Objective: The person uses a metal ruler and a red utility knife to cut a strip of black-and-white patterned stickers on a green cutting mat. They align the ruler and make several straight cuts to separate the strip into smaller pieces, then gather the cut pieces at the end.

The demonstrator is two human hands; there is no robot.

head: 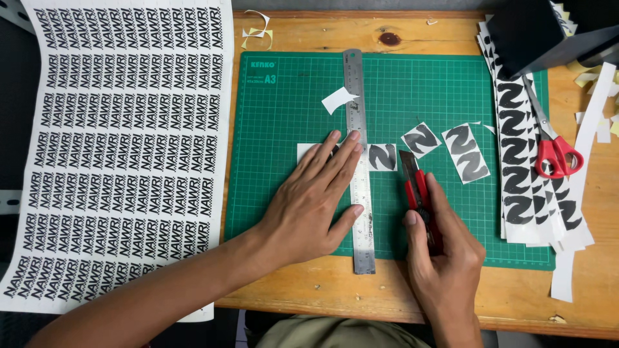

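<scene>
Left forearm (161,290) reaching in from the lower left, wrist straight. Left hand (309,203) laid flat, palm down, fingers (338,158) extended and slightly spread, pointing up and away, thumb splayed out to the right. Right forearm entering from the bottom edge, wrist bent slightly. Right hand (445,251) curled closed in a grip, knuckles up, thumb (412,229) pressed along the left side.
</scene>
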